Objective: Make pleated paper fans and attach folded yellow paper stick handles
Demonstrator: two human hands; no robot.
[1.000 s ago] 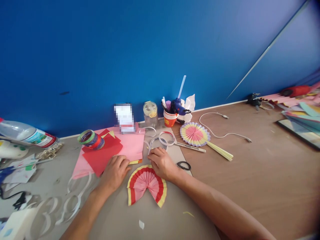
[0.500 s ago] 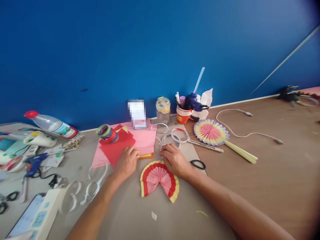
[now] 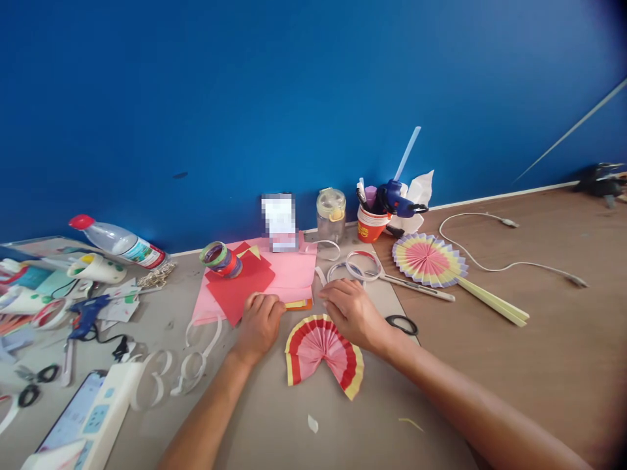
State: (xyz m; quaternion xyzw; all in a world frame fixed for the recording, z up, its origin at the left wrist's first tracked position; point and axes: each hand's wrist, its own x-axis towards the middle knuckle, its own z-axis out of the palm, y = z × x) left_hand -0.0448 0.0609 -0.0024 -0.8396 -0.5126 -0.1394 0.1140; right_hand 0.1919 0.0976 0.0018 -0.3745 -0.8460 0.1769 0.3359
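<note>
Spanning left to right, the pleated fan (image 3: pixel 323 339) is lying near-left of the closer right hand (image 3: pixel 349 309); it and the left hand (image 3: pixel 260 321) are showing bent fingers, gripping unclear.

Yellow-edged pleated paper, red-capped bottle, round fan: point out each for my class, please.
Yellow-edged pleated paper (image 3: pixel 324 338), head view: its pink pleats.
Red-capped bottle (image 3: pixel 118 241), head view: its clear side.
Round fan (image 3: pixel 429 259), head view: its disc's center.

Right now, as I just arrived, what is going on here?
A person's left hand is at the front edge of stacked coloured paper, and the right hand is by the upper right of a pleated half-round fan spread on the table. I cannot tell whether either hand grips anything. A round fan lies farther right.
</note>
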